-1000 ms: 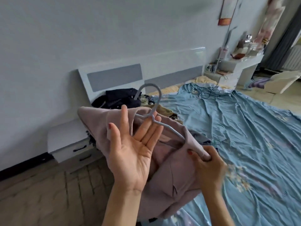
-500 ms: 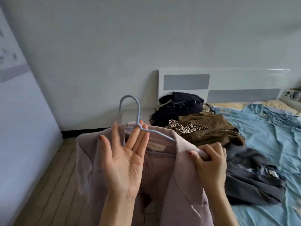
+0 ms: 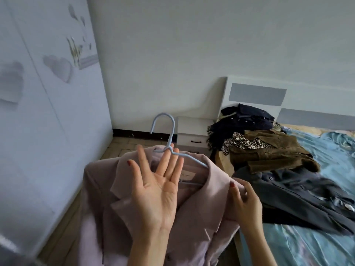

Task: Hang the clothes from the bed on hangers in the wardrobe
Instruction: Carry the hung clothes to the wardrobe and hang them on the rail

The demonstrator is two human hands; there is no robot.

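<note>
A pale pink coat [image 3: 99, 181] hangs on a light blue hanger [image 3: 192, 158] in front of me. My left hand [image 3: 157, 189] is raised palm toward me with straight fingers, and the hanger's neck passes between them, its hook standing above the fingertips. My right hand [image 3: 245, 204] grips the coat's right shoulder over the hanger's end. The wardrobe [image 3: 38, 112], white with heart stickers, fills the left side, doors shut. On the bed [image 3: 326, 160] lie a brown jacket [image 3: 269, 150], a dark grey coat [image 3: 297, 194], black garments [image 3: 245, 120] and a leopard-print piece [image 3: 240, 141].
A white nightstand [image 3: 192, 131] stands between the wardrobe wall and the bed's white and grey headboard [image 3: 257, 96]. Wooden floor [image 3: 119, 148] runs between the wardrobe and the bed. A blue sheet covers the mattress.
The view has swung left from the bed toward the wardrobe, which now shows at the left. Both hands keep the same hold on hanger and coat.
</note>
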